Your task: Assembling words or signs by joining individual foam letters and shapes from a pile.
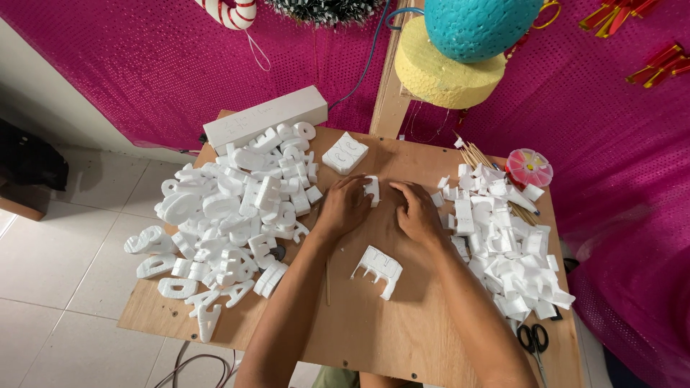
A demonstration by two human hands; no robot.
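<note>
While both forearms reach in from the near edge of the plywood table (359,338), the hands meet near its middle, a little toward the far edge. Left hand (343,207): fingers curled, fingertips pinching a small white foam piece (371,190) at its lower side, so the piece stands up off the board and its notched outline faces the camera. Right hand (417,212): fingers bent and pressed down on the wood just beside the piece, not on it; whether anything lies under the palm cannot be told. Judged: the right hand braces while the left does the holding.

Foam piece: bright white, blocky, thick for its outline, with square cut notches on one edge; grainy surface, no paint.

Sorting seems to explain the layout. Heap of finished foam letters (230,223) covers the left side and spills over the left edge. Heap of angular offcuts (503,244) fills the right side, down to the near right corner. Bare strip between them serves as work space.

Other items:
- uncut foam block with scored outlines (345,153), far edge, middle
- larger cut piece with legs (378,270), between the forearms
- long white box (266,118), far left corner
- bundle of wooden skewers (474,154) and round pink dish (530,167), far right corner
- scissors (533,339), near right corner
</note>
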